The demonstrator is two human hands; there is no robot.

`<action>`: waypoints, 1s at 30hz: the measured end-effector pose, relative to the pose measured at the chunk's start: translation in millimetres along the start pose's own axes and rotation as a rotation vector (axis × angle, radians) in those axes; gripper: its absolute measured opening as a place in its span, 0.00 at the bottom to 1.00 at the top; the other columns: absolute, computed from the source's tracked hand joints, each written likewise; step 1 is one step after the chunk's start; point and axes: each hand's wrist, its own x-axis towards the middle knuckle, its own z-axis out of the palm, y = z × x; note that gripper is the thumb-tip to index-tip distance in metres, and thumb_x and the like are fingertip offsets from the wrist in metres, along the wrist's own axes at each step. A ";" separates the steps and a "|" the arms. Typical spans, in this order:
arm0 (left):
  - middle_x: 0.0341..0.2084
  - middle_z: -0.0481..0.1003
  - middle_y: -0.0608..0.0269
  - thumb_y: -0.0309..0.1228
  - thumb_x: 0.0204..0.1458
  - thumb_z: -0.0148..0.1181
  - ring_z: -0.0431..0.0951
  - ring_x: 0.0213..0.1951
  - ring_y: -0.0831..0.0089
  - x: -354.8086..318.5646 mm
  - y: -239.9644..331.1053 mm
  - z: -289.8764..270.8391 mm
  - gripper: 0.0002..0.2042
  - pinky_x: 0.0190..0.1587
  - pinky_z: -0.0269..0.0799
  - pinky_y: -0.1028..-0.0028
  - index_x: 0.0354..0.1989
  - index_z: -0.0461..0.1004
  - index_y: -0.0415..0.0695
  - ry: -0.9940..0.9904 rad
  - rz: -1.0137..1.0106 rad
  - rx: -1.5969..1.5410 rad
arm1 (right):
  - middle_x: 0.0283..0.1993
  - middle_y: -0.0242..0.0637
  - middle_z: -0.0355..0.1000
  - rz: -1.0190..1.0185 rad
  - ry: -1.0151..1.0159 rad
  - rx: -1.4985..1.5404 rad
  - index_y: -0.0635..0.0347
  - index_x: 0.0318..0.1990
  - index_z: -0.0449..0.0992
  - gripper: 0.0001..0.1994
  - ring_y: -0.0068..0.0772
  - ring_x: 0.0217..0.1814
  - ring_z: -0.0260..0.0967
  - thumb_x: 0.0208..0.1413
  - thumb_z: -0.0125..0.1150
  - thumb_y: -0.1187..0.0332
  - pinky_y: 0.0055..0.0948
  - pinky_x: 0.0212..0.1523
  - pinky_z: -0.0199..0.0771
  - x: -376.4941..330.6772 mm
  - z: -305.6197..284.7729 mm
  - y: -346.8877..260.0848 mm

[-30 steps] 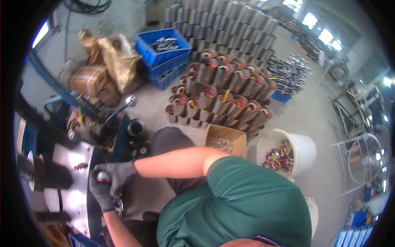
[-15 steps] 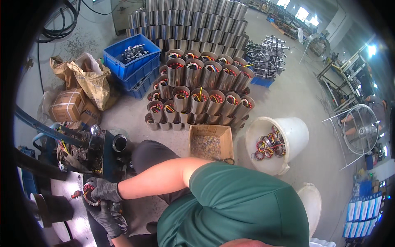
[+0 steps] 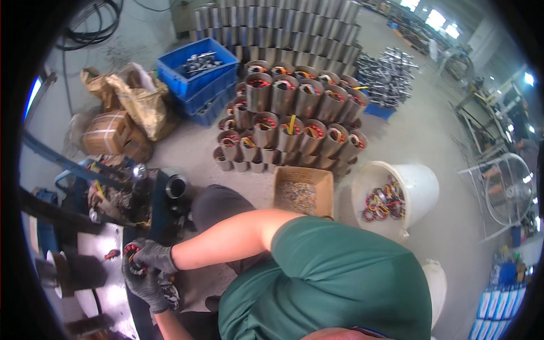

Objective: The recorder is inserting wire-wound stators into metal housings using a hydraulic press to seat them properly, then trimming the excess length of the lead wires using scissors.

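Two gloved hands meet at the lower left of the frame, where you work at the edge of a metal bench [image 3: 105,294]. Your right hand [image 3: 154,256] curls closed over a small wound coil [image 3: 132,256] with red and dark wire, and your left hand [image 3: 144,288] closes in just beneath it, fingers wrapped up around the same piece. The coil sits between both gloves, just beside the bench's rim and close to your body.

Compared with a second ago, your view has swung: the hands sat near mid-left then and now lie lower, while the floor stock has risen to fill the centre. The grip itself looks unchanged, both gloves on the coil throughout, which suggests you are in the middle of handling this one piece rather than swapping it for another.

Beyond your right forearm, a stack of steel stator housings [image 3: 289,122] with coloured windings stands on the concrete floor. A cardboard box [image 3: 302,195] of small parts lies just in front of it, and a white bucket [image 3: 422,184] holding wire coils stands to its right. A blue plastic crate [image 3: 198,76] of metal parts rests farther back, near crumpled brown sacks [image 3: 133,96].
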 end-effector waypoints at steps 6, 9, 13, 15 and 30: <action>0.60 0.69 0.55 0.52 0.40 0.80 0.72 0.60 0.63 9.6 37.2 1.3 0.52 0.64 0.68 0.64 0.70 0.59 0.38 0.045 -0.169 -0.457 | 0.51 0.39 0.73 0.013 -0.275 -0.086 0.63 0.60 0.64 0.31 0.29 0.53 0.72 0.53 0.71 0.61 0.30 0.55 0.74 -12.2 -6.1 -42.4; 0.61 0.69 0.54 0.52 0.40 0.80 0.72 0.61 0.61 13.3 72.8 -32.9 0.53 0.65 0.68 0.62 0.71 0.57 0.38 0.082 -0.200 -0.545 | 0.55 0.43 0.74 -0.073 -0.449 -0.308 0.68 0.67 0.58 0.39 0.34 0.57 0.73 0.54 0.71 0.59 0.33 0.57 0.74 -22.2 7.3 -67.9; 0.60 0.69 0.48 0.44 0.44 0.79 0.72 0.61 0.58 31.1 113.1 -57.8 0.50 0.65 0.70 0.59 0.71 0.55 0.36 -0.005 -0.235 -0.555 | 0.31 0.55 0.78 -0.566 -0.447 -0.853 0.73 0.59 0.63 0.34 0.55 0.35 0.79 0.54 0.67 0.55 0.45 0.38 0.78 -24.8 -0.7 -134.7; 0.55 0.73 0.51 0.38 0.45 0.78 0.76 0.55 0.62 40.8 146.9 -68.8 0.46 0.62 0.72 0.63 0.70 0.57 0.36 0.051 -0.245 -0.482 | 0.32 0.56 0.76 -0.728 -0.453 -1.052 0.69 0.47 0.74 0.22 0.58 0.36 0.77 0.57 0.63 0.57 0.48 0.38 0.76 -37.6 5.7 -187.7; 0.48 0.75 0.60 0.39 0.55 0.70 0.75 0.48 0.75 149.3 91.7 -258.8 0.26 0.52 0.73 0.73 0.57 0.72 0.35 0.687 -0.144 -0.408 | 0.37 0.46 0.77 -1.092 -0.220 -1.635 0.57 0.37 0.79 0.06 0.51 0.40 0.77 0.55 0.64 0.67 0.45 0.43 0.78 26.1 -20.5 -248.9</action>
